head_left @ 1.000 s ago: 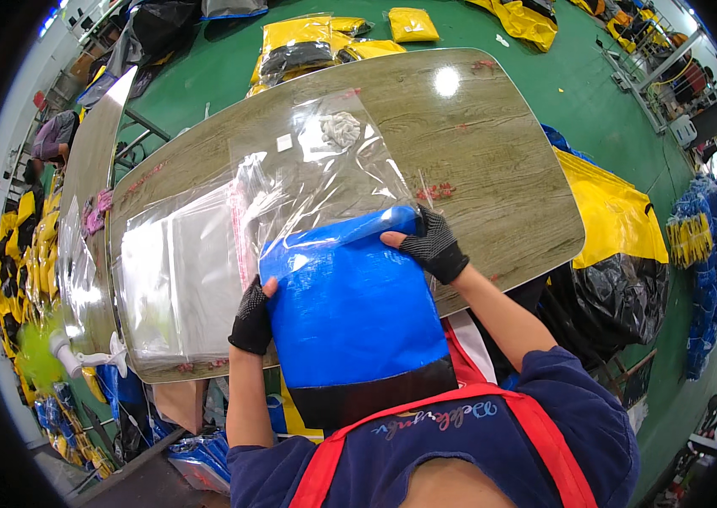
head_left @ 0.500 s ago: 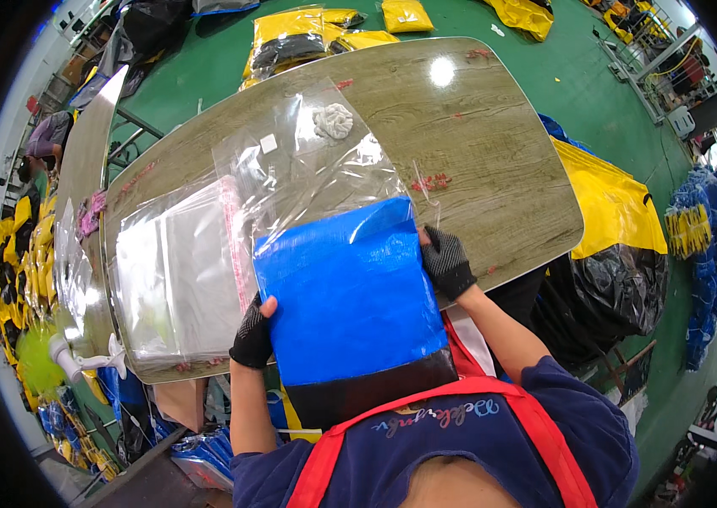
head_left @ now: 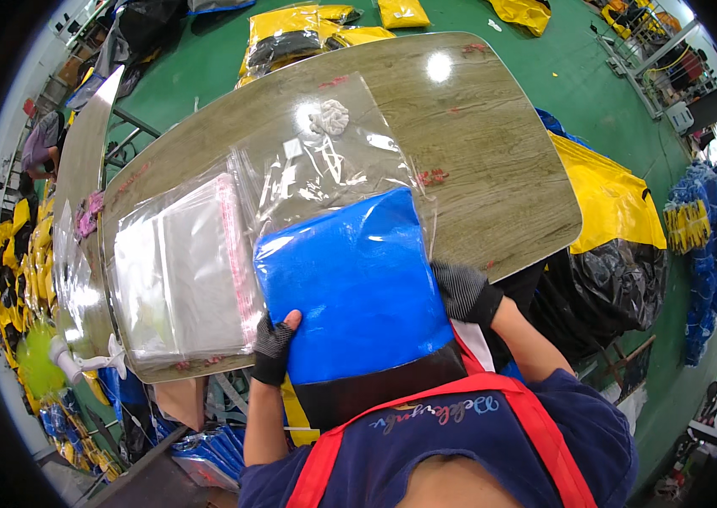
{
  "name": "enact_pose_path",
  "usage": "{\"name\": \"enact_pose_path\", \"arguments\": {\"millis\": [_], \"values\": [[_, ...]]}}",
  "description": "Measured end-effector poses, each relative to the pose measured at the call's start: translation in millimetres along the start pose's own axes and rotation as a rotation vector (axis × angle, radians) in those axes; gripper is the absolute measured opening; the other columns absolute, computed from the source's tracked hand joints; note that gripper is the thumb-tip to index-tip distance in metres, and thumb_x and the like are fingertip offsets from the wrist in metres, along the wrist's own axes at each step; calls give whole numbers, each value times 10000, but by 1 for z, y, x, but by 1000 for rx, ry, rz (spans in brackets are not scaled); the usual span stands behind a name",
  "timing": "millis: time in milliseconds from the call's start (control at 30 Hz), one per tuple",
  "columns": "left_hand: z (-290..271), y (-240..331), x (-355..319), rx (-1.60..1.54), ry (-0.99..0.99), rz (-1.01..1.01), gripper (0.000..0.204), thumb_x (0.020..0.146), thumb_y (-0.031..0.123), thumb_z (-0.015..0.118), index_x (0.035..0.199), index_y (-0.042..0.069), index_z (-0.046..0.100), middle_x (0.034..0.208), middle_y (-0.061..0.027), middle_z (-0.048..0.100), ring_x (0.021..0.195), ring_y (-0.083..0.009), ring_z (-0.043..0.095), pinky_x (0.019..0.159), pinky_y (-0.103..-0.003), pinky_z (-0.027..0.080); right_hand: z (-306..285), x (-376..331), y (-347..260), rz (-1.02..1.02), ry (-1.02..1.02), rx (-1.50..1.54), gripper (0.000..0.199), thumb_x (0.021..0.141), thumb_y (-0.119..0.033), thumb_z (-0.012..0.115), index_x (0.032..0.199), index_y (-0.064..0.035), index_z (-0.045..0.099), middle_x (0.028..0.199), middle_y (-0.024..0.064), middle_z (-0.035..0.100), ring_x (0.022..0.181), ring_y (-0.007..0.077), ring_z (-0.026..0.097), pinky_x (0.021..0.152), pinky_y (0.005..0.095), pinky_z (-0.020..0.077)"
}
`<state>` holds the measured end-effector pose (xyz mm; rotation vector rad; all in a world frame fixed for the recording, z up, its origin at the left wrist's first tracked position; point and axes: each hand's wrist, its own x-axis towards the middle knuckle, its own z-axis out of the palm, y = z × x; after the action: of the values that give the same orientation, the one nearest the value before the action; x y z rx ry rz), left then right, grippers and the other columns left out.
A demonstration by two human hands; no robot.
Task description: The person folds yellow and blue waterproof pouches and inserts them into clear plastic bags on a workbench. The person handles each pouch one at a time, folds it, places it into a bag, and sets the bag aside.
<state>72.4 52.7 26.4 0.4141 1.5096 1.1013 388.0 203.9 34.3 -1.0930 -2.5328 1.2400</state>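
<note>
A folded blue sheet-like article with a black lower band lies over the table's near edge and reaches toward my body. Its far end is inside a clear plastic bag that lies flat on the table. My left hand, in a black fingerless glove, grips the article's left edge with the thumb on top. At its right edge is my gloved right hand, closed around the side, with fingertips partly hidden. Left of the article lies a stack of clear bags with a pink-red strip.
The wood-grain table carries a crumpled white bundle seen at the clear bag. Yellow-and-black material hangs at the table's right side. Yellow packages lie on the green floor beyond. A white fan-like object stands near the left corner.
My right hand has slid down along the article's right edge, nearer my body. My left hand has shifted slightly right and down. The clear bag now extends further along the article's right side.
</note>
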Motion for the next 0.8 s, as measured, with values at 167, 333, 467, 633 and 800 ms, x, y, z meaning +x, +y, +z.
{"name": "enact_pose_path", "arguments": {"millis": [167, 333, 467, 633, 800], "values": [[-21, -8, 17, 517, -140, 244, 491, 893, 380, 625, 1180, -7, 527, 1091, -148, 618, 911, -226, 613, 802, -340, 497, -21, -21, 37, 62, -242, 354, 335, 850, -298, 635, 1086, -59, 625, 958, 140, 654, 944, 247, 625, 847, 346, 482], [16, 35, 62, -32, -98, 6, 622, 818, 449, 688, 1230, 19, 509, 1093, -109, 603, 906, -187, 607, 776, -320, 521, -31, 71, 44, 328, 26, 563, 619, 812, -577, 619, 1061, -11, 593, 843, 81, 619, 741, 151, 599, 653, 292, 512], [54, 38, 8, -105, -181, 12, 719, 751, 361, 778, 1289, 4, 463, 1163, -149, 589, 1023, -255, 586, 873, -379, 502, -28, 26, -24, 242, 79, 1207, 705, 701, -313, 810, 1258, -15, 497, 1145, 139, 604, 1015, 233, 594, 917, 377, 477], [20, -20, -72, 116, -387, 53, 873, 681, 364, 836, 1362, 32, 401, 1272, -126, 542, 1148, -234, 526, 972, -401, 434, 12, -100, -26, 207, -58, 1221, 918, 664, -212, 843, 1401, -8, 335, 1329, 150, 504, 1258, 256, 448, 1055, 401, 353], [-15, -23, -41, 175, -604, 153, 845, 698, 437, 803, 1337, 25, 435, 1252, -123, 552, 1115, -215, 546, 940, -376, 455, 6, -108, -16, 297, 24, 994, 830, 709, -224, 817, 1380, -12, 377, 1307, 147, 525, 1242, 226, 454, 1039, 361, 363]]}}
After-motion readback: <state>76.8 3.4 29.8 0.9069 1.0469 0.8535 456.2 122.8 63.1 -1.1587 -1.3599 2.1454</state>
